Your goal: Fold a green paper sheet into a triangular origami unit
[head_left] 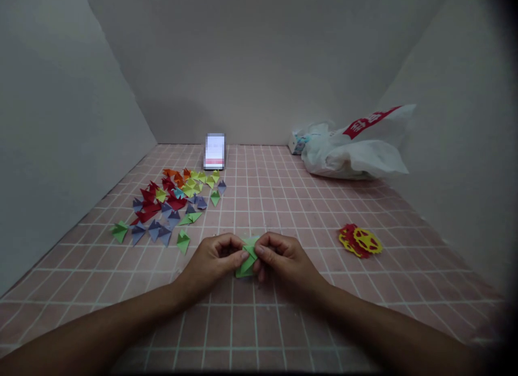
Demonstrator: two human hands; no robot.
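A small green folded paper [247,265] is held between my two hands, over the near middle of the tiled surface. My left hand [216,260] pinches its left side between thumb and fingers. On the other side, my right hand [283,257] grips the paper with the thumb on top. Diagonal creases show on its face, and the fingers hide parts of its edges. To the left of my hands lies a spread of small folded paper pieces [174,219] in red, orange, yellow, purple, blue and green. A green folded piece [183,241] is the closest one to my left hand.
A phone [214,151] with a lit screen stands near the back wall. At the back right rests a white plastic bag [352,155] beside a small box [297,142]. Red and yellow star-patterned cut-outs [367,240] lie to the right. Walls enclose the pink tiled surface [259,198].
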